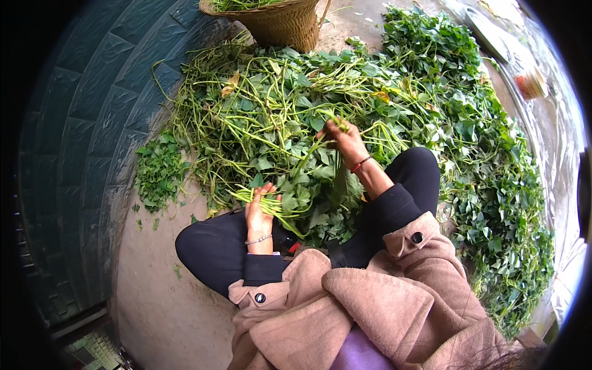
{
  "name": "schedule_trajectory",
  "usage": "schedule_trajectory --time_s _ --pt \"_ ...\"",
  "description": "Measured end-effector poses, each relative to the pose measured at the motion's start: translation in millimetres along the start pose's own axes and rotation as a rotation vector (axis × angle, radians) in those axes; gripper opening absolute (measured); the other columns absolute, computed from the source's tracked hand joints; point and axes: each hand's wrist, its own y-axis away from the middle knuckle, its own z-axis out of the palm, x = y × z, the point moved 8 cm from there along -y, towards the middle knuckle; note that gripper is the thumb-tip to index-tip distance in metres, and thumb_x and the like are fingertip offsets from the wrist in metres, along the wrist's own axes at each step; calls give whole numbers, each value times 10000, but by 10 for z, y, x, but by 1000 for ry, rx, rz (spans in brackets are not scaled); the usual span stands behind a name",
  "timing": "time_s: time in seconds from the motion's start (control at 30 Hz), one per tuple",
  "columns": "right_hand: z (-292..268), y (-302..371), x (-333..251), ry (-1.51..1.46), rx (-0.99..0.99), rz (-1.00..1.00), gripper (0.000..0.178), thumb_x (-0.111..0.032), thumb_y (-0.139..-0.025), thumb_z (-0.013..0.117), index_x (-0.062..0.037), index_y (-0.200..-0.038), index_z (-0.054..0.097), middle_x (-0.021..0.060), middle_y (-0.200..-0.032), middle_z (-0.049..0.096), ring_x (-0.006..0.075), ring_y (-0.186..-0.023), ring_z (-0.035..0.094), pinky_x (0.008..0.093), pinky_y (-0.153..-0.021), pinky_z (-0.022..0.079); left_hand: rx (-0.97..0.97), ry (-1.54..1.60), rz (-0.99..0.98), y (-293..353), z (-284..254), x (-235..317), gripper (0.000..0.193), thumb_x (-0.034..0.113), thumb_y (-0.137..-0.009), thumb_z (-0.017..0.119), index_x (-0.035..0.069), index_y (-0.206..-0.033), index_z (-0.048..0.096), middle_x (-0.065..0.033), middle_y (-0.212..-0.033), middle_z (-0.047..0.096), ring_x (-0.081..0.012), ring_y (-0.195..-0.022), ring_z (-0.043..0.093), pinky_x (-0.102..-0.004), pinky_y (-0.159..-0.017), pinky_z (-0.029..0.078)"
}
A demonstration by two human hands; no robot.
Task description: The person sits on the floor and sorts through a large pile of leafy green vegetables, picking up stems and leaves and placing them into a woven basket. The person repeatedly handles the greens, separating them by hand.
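My left hand (260, 209) is closed round a bunch of light green leaf stems (277, 202), held low over my left thigh. Farther off and to the right, my right hand (345, 140) is raised above the greenery, its fingers closed on a green vine stem (337, 121). Leaves hang from below that hand, though where they join is unclear. Under both hands spreads a broad heap of leafy vines (259, 123), with long bare stems tangled among the leaves and a few yellowed ones.
A woven basket (283, 24) holding more green stems stands beyond the heap. A small leaf pile (159, 169) lies by the dark tiled wall (105, 92) on the left. More vines (493, 203) run down the right side, beside plastic sheeting (558, 129) and a small tub (531, 83).
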Motion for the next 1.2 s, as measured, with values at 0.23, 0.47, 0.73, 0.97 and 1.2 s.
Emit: schedule_trajectory --time_s 0.23,0.47,0.73,0.97,1.2 --pt "-70 12 -171 -259 -78 -44 141 -231 -976 522 -99 -944 562 64 -802 650 119 -631 579 265 -589 489 99 -197 149 36 -33 251 126 210 -969 529 88 -1000 529 -123 -1093 644 -250 -979 618 -399 -742 521" --pt "499 324 153 203 -146 170 66 -101 -903 621 -81 -914 684 -78 -557 483 36 -435 344 213 -405 244 -131 -235 145 157 386 96 157 209 -979 514 55 -1007 528 -114 -902 651 -163 -790 620 -298 -668 514" --pt "796 519 582 93 -379 350 145 -69 -925 558 -25 -1010 667 3 -719 603 56 -530 420 211 -444 302 -192 -428 144 252 659 -111 170 183 -984 502 46 -1061 565 -31 -888 605 -119 -787 565 -274 -682 469" --pt "918 580 570 355 -467 144 136 -90 -838 687 -33 -961 693 -8 -703 640 56 -609 556 238 -536 472 -247 -634 134 320 771 -253 217 119 -968 507 24 -1155 564 -7 -981 583 -97 -902 527 -267 -818 422" --pt "653 411 532 233 -232 217 85 -138 -893 623 -82 -957 618 -71 -646 500 35 -541 407 209 -477 312 -267 -137 -47 180 557 -273 156 133 -966 523 41 -1091 533 -92 -1019 612 -208 -929 619 -413 -795 541"
